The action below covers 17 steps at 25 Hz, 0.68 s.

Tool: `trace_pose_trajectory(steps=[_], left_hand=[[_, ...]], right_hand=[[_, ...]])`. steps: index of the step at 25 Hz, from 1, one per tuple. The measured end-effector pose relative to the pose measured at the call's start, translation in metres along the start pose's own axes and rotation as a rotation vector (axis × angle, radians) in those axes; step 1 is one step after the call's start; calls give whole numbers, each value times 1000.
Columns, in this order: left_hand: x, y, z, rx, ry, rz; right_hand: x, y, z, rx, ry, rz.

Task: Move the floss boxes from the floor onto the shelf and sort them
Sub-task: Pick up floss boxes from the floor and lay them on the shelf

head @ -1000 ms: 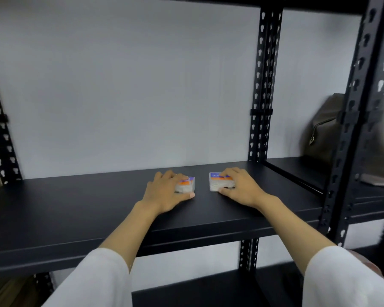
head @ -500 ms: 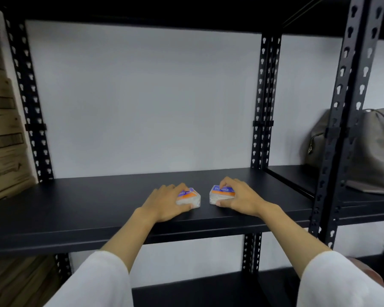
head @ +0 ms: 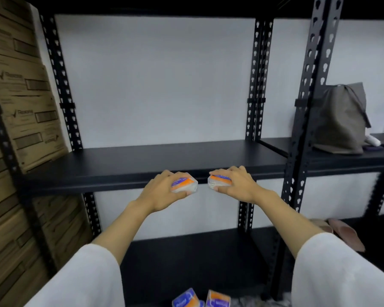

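Head cam view, so just the one angle here. Black metal shelf (head: pixel 142 160) unit against a plain white wall (head: pixel 160 80), perforated uprights (head: pixel 256 85) all over, and a lower shelf board (head: pixel 186 258) underneath. Off to the left there's a stack of brown cardboard cartons (head: pixel 20 103) leaning by the rack. In the next bay on the right sits a grey-brown bag (head: pixel 341 120) with some small stuff beside it that's too blurry to call. Pinkish slippers (head: pixel 346 233) are down low on the right.

As for the boxes: left hand (head: pixel 164 191) has fingers curled over one orange-and-purple floss box (head: pixel 185 183), right hand (head: pixel 237 182) is wrapped round a second floss box (head: pixel 217 181). Both sit at the front edge of the middle shelf, just beside each other with a small gap. Can't tell if they're resting on the edge or held just off it. More floss boxes (head: pixel 200 299) sit at the very bottom of the view, on the floor.
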<state>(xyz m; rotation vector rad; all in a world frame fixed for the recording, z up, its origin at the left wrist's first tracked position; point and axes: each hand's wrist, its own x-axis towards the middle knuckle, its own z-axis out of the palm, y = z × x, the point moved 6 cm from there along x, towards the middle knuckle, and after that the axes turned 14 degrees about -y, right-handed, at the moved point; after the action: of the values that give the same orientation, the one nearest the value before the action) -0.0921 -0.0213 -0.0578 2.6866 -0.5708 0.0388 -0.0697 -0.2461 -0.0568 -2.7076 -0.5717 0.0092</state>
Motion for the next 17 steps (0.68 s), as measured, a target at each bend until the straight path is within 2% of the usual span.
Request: trace_pose_trajectory(steps=[6,17], left_hand=[[-63,-35,91,-74,-78,-99],[-112,-183,306,-251,-338,-532]], right_hand=[[-51,7,101,49,-132,7],[-43,90,311,70,-439,189]])
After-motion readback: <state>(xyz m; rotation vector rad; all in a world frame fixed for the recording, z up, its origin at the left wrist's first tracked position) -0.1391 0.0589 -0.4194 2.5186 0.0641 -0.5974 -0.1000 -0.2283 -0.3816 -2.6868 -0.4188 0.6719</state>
